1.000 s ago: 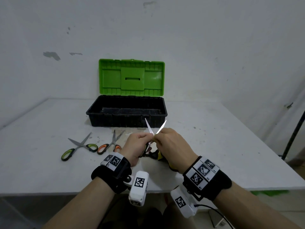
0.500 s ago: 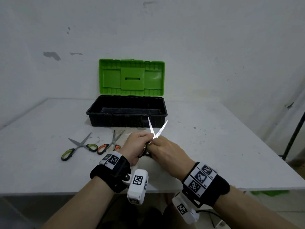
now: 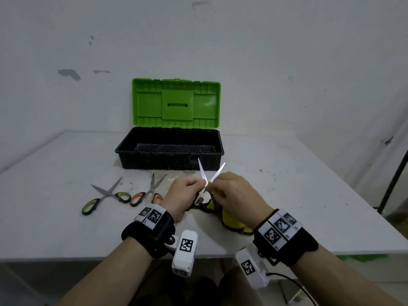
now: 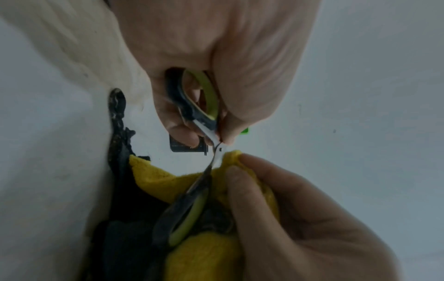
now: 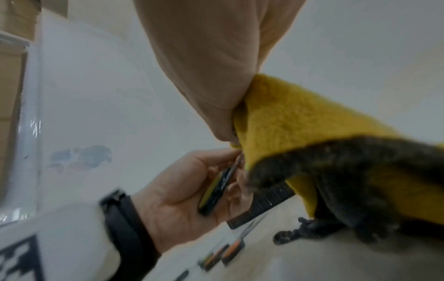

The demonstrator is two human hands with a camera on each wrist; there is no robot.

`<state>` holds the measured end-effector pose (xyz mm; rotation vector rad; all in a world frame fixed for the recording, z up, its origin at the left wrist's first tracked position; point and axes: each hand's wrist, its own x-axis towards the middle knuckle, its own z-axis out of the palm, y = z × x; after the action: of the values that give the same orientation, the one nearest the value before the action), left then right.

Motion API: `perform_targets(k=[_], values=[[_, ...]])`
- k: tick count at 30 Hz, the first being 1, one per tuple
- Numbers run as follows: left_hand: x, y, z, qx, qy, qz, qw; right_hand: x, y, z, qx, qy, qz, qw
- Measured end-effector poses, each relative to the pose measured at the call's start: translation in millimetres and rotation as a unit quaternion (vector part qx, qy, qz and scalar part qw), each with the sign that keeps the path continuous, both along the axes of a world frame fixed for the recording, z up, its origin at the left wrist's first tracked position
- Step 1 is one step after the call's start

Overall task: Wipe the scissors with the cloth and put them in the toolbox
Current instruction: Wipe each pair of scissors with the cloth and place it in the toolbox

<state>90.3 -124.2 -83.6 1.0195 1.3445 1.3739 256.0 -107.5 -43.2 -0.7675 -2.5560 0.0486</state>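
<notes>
My left hand [image 3: 187, 191] grips one black-and-green handle of a pair of scissors [image 3: 202, 171] held above the table, blades spread in a V and pointing up. In the left wrist view its fingers curl round that handle [image 4: 192, 106]; the other handle hangs down against the cloth [image 4: 158, 180]. My right hand [image 3: 234, 195] pinches the yellow, dark-stained cloth [image 3: 231, 219] against the blade by the pivot. The right wrist view shows the cloth [image 5: 288, 123] draping from that pinch. The black toolbox [image 3: 170, 160] stands behind, its green lid [image 3: 176, 102] raised.
Two more pairs of scissors lie on the white table to the left: a green-handled pair [image 3: 108, 195] and an orange-handled pair [image 3: 148, 193]. The table's front edge runs just under my wrists. A dark stand leg [image 3: 393, 184] rises at the far right.
My right hand slid the cloth down toward the handles and has come back up to the pivot. The left hand has kept its grip, blades still spread.
</notes>
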Motion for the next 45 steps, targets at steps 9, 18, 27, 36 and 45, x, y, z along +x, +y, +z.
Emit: perform_targets(k=[9, 18, 27, 36, 45], values=[[-4.2, 3.1, -7.8, 0.003, 0.029, 0.025, 0.999, 19.3, 9.1, 2.4, -0.053, -0.03, 0.016, 0.998], [-7.6, 14.2, -1.3, 0.017, 0.038, 0.034, 0.999, 65.3, 77.4, 19.6, -0.069, 0.067, -0.136, 0.986], [9.6, 18.9, -4.1, 0.017, 0.039, 0.022, 0.999, 65.5, 120.6, -29.5, -0.099, -0.012, -0.186, 0.977], [12.0, 16.6, -2.8, 0.014, 0.01, 0.048, 0.999, 57.2, 97.2, -28.5, -0.142, -0.002, -0.181, 0.973], [10.9, 16.4, 4.6, 0.047, -0.018, 0.072, 0.996, 21.3, 30.8, -5.8, -0.438, 0.153, -0.027, 0.885]])
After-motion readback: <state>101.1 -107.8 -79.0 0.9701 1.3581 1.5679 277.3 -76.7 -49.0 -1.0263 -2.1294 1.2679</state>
